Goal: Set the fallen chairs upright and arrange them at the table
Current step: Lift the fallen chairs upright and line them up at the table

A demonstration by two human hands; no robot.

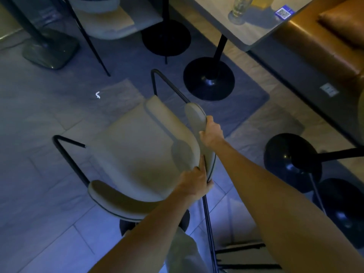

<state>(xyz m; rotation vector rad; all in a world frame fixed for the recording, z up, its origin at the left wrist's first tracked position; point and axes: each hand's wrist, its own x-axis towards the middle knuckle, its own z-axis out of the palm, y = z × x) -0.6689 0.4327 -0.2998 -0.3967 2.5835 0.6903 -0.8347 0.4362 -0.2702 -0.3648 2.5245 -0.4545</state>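
Beige chair (pixel 141 146) back, fingers curled round its edge: left hand (pixel 197 180) grips at 6 o'clock, right hand (pixel 210 133) grips just above, near centre. Chair tilted over grey tile floor (pixel 39 154). Table (pixel 256 30) with glass (pixel 238 10) at 1 o'clock, tan bench (pixel 325 46) at 2.

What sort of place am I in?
Probably a cafe or bar seating area: a pale pedestal table holds a tall drinking glass and a blue QR-code card, a tan leather bench runs beside it; left hand and right hand grip a beige padded chair.
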